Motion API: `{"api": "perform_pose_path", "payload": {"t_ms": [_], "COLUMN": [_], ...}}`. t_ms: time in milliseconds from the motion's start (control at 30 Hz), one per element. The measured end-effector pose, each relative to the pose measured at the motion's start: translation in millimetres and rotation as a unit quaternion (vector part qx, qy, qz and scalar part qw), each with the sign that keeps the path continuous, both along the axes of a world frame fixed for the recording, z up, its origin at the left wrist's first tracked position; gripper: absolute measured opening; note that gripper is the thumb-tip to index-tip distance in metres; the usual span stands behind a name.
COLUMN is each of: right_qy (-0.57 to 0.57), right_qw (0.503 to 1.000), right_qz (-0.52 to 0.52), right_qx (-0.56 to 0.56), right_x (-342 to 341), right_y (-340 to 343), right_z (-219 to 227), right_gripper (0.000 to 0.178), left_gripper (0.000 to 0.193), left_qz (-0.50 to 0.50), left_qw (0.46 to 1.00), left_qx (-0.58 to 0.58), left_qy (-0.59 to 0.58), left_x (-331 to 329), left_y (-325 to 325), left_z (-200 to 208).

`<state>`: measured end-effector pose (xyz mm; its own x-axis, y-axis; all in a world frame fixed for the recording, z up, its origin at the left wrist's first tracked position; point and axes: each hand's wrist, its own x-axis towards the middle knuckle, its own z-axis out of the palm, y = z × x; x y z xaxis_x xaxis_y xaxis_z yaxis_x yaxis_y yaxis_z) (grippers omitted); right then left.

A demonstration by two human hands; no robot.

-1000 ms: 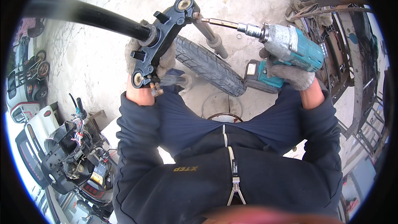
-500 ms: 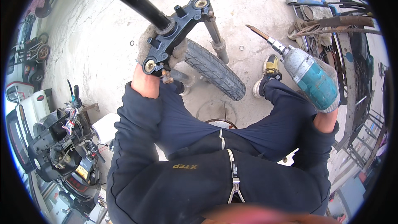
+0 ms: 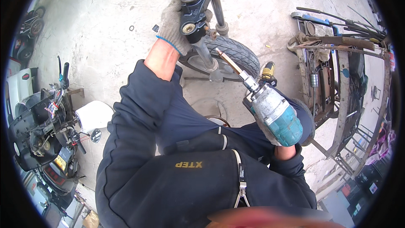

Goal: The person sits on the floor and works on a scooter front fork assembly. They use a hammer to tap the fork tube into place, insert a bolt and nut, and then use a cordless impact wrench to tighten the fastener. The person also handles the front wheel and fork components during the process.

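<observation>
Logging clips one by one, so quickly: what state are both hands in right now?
Left hand: closed around the black fork clamp.
Right hand: closed, holding the teal power driver.

You're working in a motorcycle repair workshop: the front wheel (image 3: 244, 51), fork (image 3: 205, 54) attached, stands on concrete floor (image 3: 109, 46). Left of that wheel you have a motorcycle (image 3: 27, 145) with exposed wiring (image 3: 52, 107); right of it, a rusty metal frame (image 3: 338, 112) piled with parts (image 3: 358, 41); nearer you, a power driver (image 3: 274, 112).

Blk jacket (image 3: 139, 164) w/ silver zip (image 3: 242, 191), gold lettering (image 3: 189, 165); navy trousers (image 3: 185, 112); grey L glove (image 3: 172, 22), blue trim (image 3: 168, 43); yellow/blk shoe (image 3: 268, 71).
</observation>
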<state>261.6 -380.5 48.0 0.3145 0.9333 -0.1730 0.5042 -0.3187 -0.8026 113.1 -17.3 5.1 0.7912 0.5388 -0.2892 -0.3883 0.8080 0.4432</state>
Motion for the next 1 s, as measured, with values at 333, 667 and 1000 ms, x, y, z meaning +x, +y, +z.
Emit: {"api": "perform_pose_path", "payload": {"t_ms": [333,667,1000], "right_qy": [0.193,-0.087,-0.102], "right_qw": [0.965,0.995,0.994], "right_qz": [-0.172,-0.022,-0.036], "right_qx": [0.035,0.045,-0.017], "right_x": [-10,-33,-36], "right_y": [7,29,28], "right_z": [-3,47,68], "right_gripper": [0.040,0.036,0.038], "left_gripper": [0.054,0.051,0.053], "left_qz": [0.012,0.040,-0.015], "left_qw": [0.999,0.997,0.997], "left_qx": [0.045,0.052,0.030], "left_qy": [0.016,0.039,0.071], "left_x": [-16,-19,-20], "left_y": [-5,-13,-26], "left_z": [6,26,38]}}
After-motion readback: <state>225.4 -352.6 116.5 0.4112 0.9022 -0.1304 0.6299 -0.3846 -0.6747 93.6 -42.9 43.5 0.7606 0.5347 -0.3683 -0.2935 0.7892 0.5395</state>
